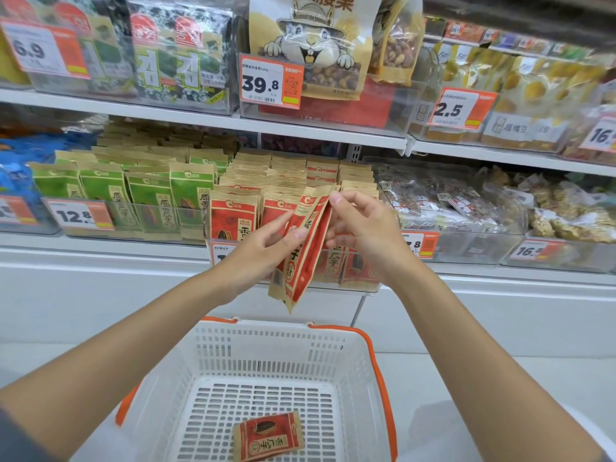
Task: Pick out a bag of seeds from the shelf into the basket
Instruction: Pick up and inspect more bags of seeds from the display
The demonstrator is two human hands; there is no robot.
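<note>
While one small red packet [268, 436] is already lying flat on the slatted floor of the white basket [273, 348], closest to the camera, the held bag of seeds [305, 261] is hanging tilted in the air just above the basket's far rim. The left hand [263, 248] is gripping it around the middle with curled fingers, and the right hand [363, 231] is pinching its top corner between thumb and forefinger, the other fingers spreading loosely. Whether one bag or two pressed together are being held, I cannot tell. Behind the hands, rows of matching red bags [233, 211] are standing on the shelf [100, 251], with green bags [150, 198] beside them. The lift-out is looking done; lowering and letting go are remaining.
</note>
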